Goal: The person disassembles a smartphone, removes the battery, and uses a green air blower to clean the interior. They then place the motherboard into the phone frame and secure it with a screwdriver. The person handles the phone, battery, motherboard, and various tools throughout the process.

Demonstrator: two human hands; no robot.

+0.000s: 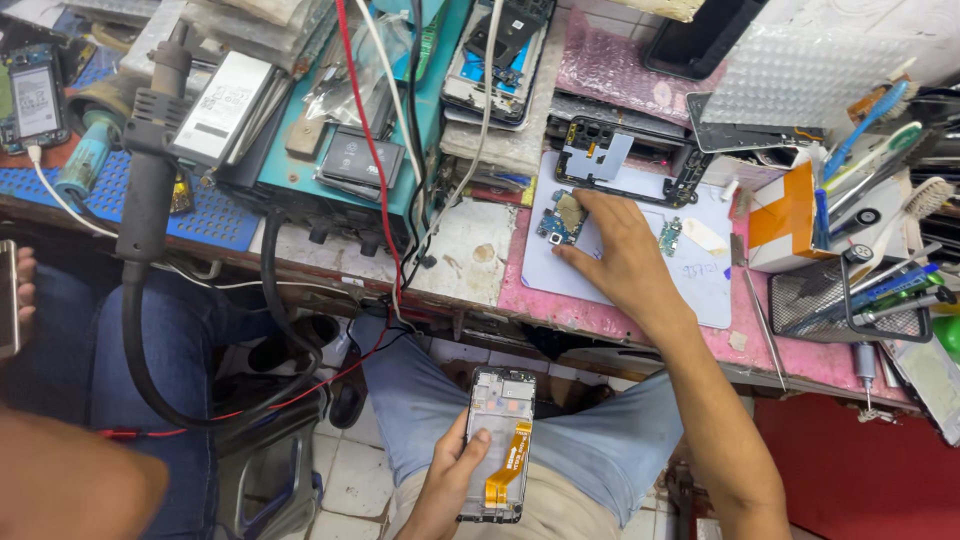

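Note:
My left hand (445, 485) holds an opened phone frame (497, 445) with an orange flex cable, down over my lap. My right hand (612, 250) reaches onto the pale mat (700, 280) on the pink bench top, with its fingers touching a small blue circuit board (556, 222). A second small green board (670, 237) lies on the mat just right of that hand. A black phone middle frame (625, 160) rests at the mat's far edge.
A hot-air handle (150, 150) with a black hose hangs at the left bench edge. Red, white and black cables (385, 200) drape over a teal box. A mesh holder (850, 300) with pens, tweezers and brushes stands right. Another person's knee and hand (20, 290) are at left.

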